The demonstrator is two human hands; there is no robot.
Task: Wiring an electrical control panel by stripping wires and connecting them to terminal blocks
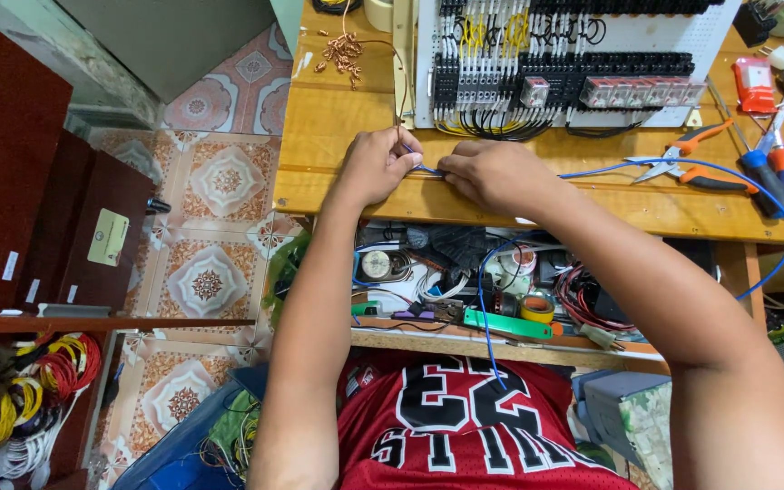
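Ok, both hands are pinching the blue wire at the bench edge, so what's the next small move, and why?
Probably draw the blue wire taut between the left hand and right hand: both pinch it close together on the wooden bench, while the rest loops slack toward the cutters.

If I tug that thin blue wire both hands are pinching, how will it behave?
The blue wire is probably floppy: it loops across the workbench and droops off the edge. Likely light; pinched between left hand and right hand, it may slide.
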